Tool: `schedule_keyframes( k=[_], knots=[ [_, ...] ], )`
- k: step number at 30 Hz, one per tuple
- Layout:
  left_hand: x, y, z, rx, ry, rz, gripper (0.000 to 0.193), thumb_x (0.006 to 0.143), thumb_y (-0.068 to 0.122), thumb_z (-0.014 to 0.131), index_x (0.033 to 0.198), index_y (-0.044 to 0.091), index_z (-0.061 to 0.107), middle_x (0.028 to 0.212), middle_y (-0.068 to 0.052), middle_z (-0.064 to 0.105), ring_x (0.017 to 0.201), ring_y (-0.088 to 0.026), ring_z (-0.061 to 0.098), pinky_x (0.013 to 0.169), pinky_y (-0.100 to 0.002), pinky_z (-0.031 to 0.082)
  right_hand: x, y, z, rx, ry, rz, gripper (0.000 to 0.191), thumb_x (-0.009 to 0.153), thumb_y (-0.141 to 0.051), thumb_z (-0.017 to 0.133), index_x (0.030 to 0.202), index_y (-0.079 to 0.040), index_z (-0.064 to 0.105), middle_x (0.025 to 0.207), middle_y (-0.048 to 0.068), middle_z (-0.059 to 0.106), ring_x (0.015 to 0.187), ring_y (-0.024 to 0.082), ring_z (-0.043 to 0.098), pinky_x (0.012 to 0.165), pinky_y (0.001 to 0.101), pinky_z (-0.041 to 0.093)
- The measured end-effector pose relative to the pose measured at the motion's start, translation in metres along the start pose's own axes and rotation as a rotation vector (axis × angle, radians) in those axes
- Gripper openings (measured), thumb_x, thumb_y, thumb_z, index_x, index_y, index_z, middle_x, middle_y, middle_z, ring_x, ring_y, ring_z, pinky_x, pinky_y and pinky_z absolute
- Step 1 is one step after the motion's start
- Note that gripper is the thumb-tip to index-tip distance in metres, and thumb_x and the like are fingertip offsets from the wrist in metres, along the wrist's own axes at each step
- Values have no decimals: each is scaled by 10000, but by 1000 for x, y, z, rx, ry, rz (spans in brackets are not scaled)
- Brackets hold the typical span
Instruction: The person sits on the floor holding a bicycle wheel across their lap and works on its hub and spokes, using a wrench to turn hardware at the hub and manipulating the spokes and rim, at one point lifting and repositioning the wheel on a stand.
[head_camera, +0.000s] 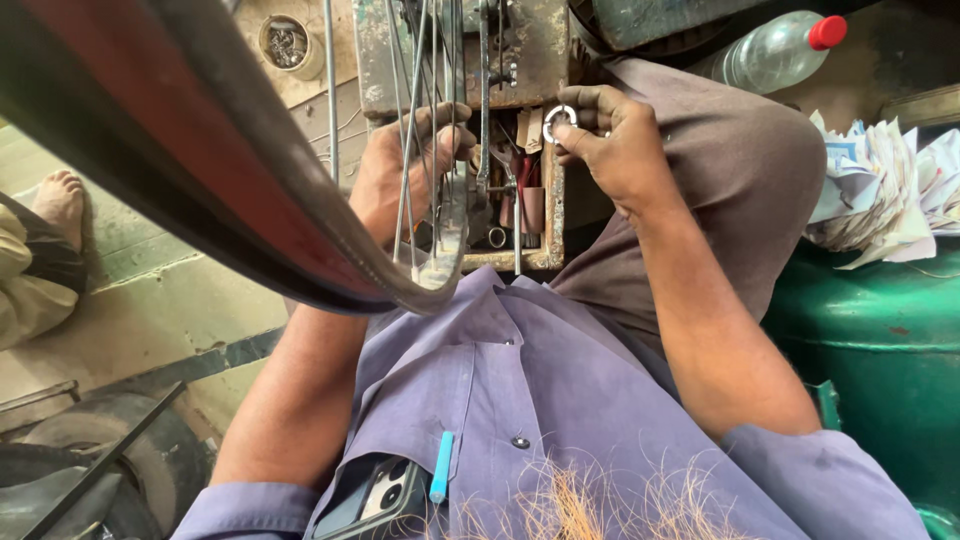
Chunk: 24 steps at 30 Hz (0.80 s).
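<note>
Up close, small shiny metal ring (559, 122) pinched in right hand (612, 140); left hand (405, 165) gripping wheel spokes (420, 150).

ring (560, 122): silver-white, shiny; pinched in the right hand (612, 140)
wheel rim (330, 262): dark grey metal; tyre (150, 130) beside it black with a red-brown band
spokes (412, 150): pale silver; thin lines across the left hand (405, 165)
toolbox (545, 215): rusty tan, worn paint
shirt (560, 400): plain lavender-blue; pen (442, 466) in its pocket light blue
trousers (730, 170): brown-grey
bottle (775, 52): clear, red cap
drum (880, 350): deep green
papers (885, 190): white with blue print
</note>
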<state>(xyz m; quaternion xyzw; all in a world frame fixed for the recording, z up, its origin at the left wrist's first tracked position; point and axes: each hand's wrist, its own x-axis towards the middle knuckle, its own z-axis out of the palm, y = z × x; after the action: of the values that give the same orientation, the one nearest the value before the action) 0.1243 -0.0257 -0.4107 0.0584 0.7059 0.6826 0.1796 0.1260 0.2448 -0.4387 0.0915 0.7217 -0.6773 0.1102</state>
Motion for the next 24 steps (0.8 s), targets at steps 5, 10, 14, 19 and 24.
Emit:
schedule_keyframes(
  k=[5, 10, 14, 19, 24],
  knots=[
    [-7, -1, 5, 199, 135, 55, 395, 1023, 267, 710, 1307, 1, 647, 1047, -15, 723, 931, -87, 653, 819, -254, 538, 12, 22, 0, -83, 22, 149, 338, 913, 15, 693, 1250, 1, 665, 971, 52, 734, 791, 108, 711, 701, 244, 630],
    [-29, -18, 12, 145, 206, -114, 291, 975, 237, 702, 1201, 54, 687, 840, 5, 667, 750, -64, 590, 645, -236, 473, 10, 27, 9, -164, -25, 114, 322, 922, -13, 701, 1244, -5, 689, 945, 25, 705, 795, 82, 651, 675, 242, 569],
    [-31, -36, 14, 12, 251, -60, 224, 1070, 241, 700, 1081, 21, 740, 818, -6, 631, 716, -74, 513, 613, -241, 394, 6, 22, 16, -262, -43, 85, 355, 888, -30, 723, 1242, -9, 708, 931, 16, 695, 804, 76, 652, 709, 229, 560],
    [-26, -30, 16, -26, 271, 50, 272, 1026, 236, 717, 1193, 23, 697, 963, 20, 691, 864, -49, 606, 762, -218, 499, 5, 18, 18, -191, -60, 85, 391, 867, -32, 732, 1256, -3, 702, 936, 26, 704, 801, 85, 659, 714, 232, 562],
    [-26, 10, 8, -288, 122, 1, 441, 989, 342, 712, 1315, 53, 645, 1143, 27, 718, 1041, -80, 672, 910, -265, 553, 5, 22, 16, -226, -29, 101, 373, 862, -53, 735, 1231, -5, 717, 973, 41, 723, 834, 101, 662, 743, 245, 563]
  ],
)
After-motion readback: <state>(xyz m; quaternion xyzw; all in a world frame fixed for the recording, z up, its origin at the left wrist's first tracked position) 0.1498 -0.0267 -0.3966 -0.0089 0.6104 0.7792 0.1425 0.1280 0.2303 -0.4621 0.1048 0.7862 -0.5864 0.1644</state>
